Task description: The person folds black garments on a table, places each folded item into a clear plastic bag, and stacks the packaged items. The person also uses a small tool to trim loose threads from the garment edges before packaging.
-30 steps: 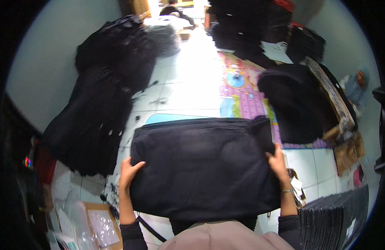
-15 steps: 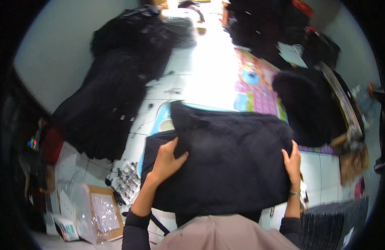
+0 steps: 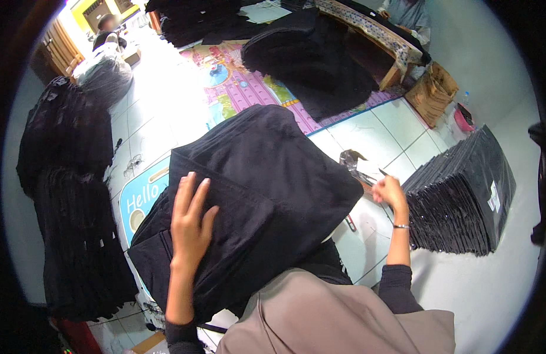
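Now the left hand (image 3: 189, 221) presses flat on the folded black garment (image 3: 255, 194); the right hand (image 3: 388, 191) has let go, fingers loosely curled beside a clear bag (image 3: 352, 162).

Folded black garment (image 3: 261, 194) covers most of the light-blue mat (image 3: 137, 203); only its left edge shows. Garment's near edge is hidden behind the person's beige headscarf (image 3: 338, 315). Left hand (image 3: 190, 227) lies flat on the garment, palm side not visible. Right hand (image 3: 390, 192) is small and partly turned away, so can't tell whether it grips anything; the thing at its fingertips is too small to make out. Crumpled clear plastic (image 3: 351, 160) just beside it: contents unreadable. Dark pile on the left (image 3: 72, 224) is underexposed, with no individual pieces separable. Stack of black packets (image 3: 462, 194): count unreadable. Person at top left (image 3: 108, 23) is blurred.
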Demonstrator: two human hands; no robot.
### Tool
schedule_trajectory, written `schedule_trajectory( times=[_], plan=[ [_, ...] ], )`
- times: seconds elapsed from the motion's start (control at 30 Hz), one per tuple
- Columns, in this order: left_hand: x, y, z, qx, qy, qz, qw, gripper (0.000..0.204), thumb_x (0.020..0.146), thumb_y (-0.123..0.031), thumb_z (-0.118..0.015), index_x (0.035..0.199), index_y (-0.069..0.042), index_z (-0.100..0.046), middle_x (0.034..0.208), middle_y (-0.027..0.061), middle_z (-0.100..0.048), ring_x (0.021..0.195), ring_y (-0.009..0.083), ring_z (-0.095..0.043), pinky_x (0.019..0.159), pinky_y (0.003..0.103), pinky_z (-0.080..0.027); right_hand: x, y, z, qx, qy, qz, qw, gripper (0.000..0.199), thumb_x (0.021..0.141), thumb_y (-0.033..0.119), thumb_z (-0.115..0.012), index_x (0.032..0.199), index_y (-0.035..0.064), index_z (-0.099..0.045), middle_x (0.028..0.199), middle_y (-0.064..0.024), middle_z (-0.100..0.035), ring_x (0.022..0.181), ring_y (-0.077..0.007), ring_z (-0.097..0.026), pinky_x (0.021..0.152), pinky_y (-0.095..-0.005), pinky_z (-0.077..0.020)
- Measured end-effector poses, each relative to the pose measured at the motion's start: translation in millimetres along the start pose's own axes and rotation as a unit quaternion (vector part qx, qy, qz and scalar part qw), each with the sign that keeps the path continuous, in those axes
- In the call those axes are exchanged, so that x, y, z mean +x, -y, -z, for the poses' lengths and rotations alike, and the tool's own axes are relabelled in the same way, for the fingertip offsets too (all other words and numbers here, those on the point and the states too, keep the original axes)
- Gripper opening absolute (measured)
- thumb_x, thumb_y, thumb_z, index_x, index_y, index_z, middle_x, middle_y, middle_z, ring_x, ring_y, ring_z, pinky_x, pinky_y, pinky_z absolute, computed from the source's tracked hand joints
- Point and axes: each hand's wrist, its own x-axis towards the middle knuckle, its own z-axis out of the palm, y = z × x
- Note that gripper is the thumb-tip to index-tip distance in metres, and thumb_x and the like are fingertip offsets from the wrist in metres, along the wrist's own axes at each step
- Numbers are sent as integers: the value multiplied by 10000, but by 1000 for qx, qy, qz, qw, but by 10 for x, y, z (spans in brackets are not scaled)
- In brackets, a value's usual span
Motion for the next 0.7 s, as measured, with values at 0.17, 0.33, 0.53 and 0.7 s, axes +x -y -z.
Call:
schedule_trajectory(
  times=[0.17,0.33,0.53,0.7],
  plan=[
    [-74,115,-563,71,98,-57,991,527,923,-139,-536,1443,-182,-462,1522,126,-378,1379,321,-359,1125,471,-276,51,-926,-1108,-14,89,-75,993,227,694,161,-821,720,6,-658,675,-139,-683,578,-244,-664,562,-358,-544],
    [155,107,-557,-34,140,-95,985,472,890,-139,-591,1359,-165,-547,1337,93,-500,1148,287,-481,1031,407,-391,-22,-1338,-1881,-141,-109,-34,983,486,621,250,-885,915,26,-568,833,-175,-677,808,-386,-673,699,-465,-538],
    [502,35,-808,-174,140,-154,963,137,817,-152,-720,934,-100,-672,990,48,-581,975,249,-523,901,366,-437,167,-1403,-1509,-303,100,-72,945,325,596,124,-790,861,-18,-665,907,-236,-691,906,-377,-688,817,-440,-560],
    [479,35,-873,-153,131,-157,967,137,840,-208,-698,958,-141,-675,1025,6,-616,992,188,-545,889,344,-424,-33,-909,-634,-305,-249,-46,918,146,823,97,-601,764,-27,-651,810,-255,-661,805,-427,-666,732,-503,-533]
  ],
)
